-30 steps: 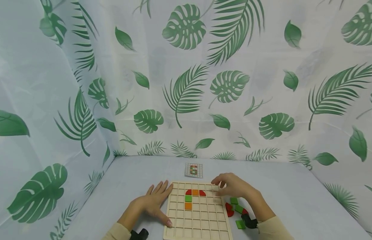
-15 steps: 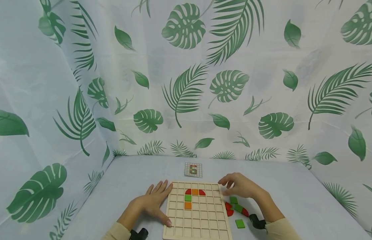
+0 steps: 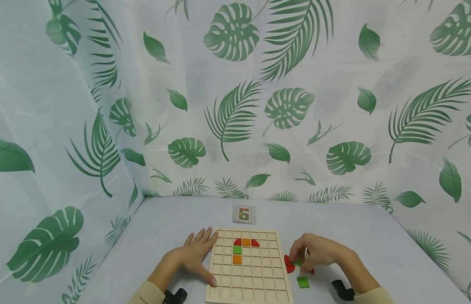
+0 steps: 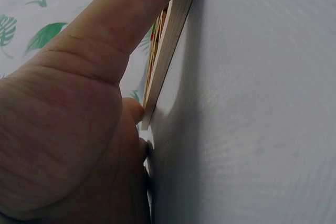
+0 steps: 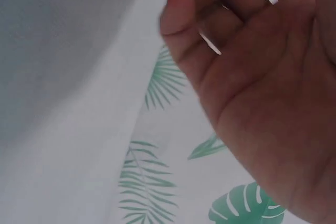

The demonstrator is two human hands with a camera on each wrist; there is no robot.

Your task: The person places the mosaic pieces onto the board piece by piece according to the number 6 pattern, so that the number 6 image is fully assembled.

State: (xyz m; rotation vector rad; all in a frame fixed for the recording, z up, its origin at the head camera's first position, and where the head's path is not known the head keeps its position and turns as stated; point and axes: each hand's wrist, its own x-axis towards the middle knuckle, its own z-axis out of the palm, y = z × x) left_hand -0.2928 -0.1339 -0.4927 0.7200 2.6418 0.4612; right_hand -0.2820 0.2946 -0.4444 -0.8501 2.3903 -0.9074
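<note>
A pale wooden grid board point(image 3: 263, 272) lies on the table, with red rounded pieces, orange squares and one green square point(image 3: 237, 250) set in its upper cells. My left hand point(image 3: 191, 255) rests spread along the board's left edge; in the left wrist view its thumb reaches the board's side point(image 4: 170, 40). Beyond the right edge, my right hand point(image 3: 317, 251) reaches down over loose pieces with curved fingers, thumb and forefinger apart around a green tile point(image 3: 298, 263). Red rounded pieces point(image 3: 289, 264) lie just left of those fingertips. Part of the pile is hidden under the hand.
A separate green tile point(image 3: 303, 282) lies nearer me, right of the board. Behind the board is a small gridded card point(image 3: 244, 214) with a coloured pattern. Leaf-printed cloth point(image 3: 235, 126) stands around the table's back and sides.
My right hand has moved from the board's upper right corner, rightward and down onto the loose pieces. My left hand stays on the board's edge. The pieces on the board are unchanged.
</note>
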